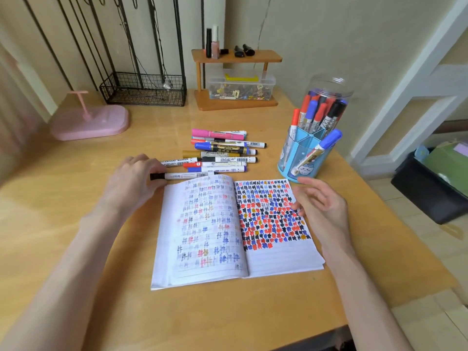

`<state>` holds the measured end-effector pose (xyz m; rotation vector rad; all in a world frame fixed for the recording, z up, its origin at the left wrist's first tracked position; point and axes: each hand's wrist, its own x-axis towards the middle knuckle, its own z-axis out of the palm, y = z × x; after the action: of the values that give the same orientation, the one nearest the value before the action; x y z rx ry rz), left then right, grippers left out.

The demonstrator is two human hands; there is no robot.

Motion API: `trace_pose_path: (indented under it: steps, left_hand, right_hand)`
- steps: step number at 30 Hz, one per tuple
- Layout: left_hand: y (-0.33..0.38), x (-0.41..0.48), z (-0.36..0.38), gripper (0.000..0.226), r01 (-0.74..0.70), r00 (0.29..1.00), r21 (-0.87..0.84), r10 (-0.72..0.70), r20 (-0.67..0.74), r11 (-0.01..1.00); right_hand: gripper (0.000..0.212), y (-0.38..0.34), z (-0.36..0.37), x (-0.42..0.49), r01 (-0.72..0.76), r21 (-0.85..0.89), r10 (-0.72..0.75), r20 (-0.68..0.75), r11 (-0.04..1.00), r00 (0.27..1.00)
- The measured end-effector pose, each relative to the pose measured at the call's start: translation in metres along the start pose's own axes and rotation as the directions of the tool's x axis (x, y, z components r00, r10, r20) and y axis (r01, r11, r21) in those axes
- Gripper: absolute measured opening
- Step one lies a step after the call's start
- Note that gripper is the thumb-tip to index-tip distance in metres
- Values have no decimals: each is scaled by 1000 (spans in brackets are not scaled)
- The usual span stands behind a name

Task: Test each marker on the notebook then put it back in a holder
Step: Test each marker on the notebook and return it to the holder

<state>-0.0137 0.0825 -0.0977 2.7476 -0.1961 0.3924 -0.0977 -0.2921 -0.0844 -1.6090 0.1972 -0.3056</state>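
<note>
Markers [319, 112] in blue holder [301, 160] and jar [331, 84], left fingers [154, 168] pinching black-capped marker [187, 176], right fingers [311, 184] spread

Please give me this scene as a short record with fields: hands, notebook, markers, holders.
left hand: grips the black-capped marker at its cap end, just beyond the notebook's left page
right hand: open, empty, over the right page
notebook: open on the table, both pages bearing coloured test marks
loose markers: piled beyond the notebook
holders: blue holder and clear jar, right side, both with markers
</note>
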Motion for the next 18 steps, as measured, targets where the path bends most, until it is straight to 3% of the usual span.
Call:
trace_pose_path:
  steps: [6, 9, 11, 13, 15, 18]
  left_hand:
    - [6, -1, -3, 10, 41, 998, -87, -46, -53, 995]
    - [26, -3, -14, 3, 42, 998, -406, -59, -27, 913]
    - [60, -12, -18, 9, -8, 999, -652, 36, 30, 759]
    - [97, -26, -10, 12, -52, 984, -748, 162, 75, 662]
    - [126, -38, 6, 5, -124, 961, -730, 263, 79, 672]
    - [150, -50, 21, 13, -180, 942, -698, 326, 81, 693]
  right_hand:
    - [18, 0, -1, -1, 12, -14, -12, 16, 1000, 1000]
    - [19, 0, 0, -1, 16, -12, -16, 27, 1000, 1000]
    - [21, -1, 1, 0, 32, -16, -32, 32, 999, 999]
    - [22, -2, 2, -2, 70, -50, -67, 68, 996, 995]
    - [29, -2, 3, -7, 129, -76, -115, 163, 989, 980]
    - [35, -6, 5, -13, 129, 16, -128, 254, 992, 959]
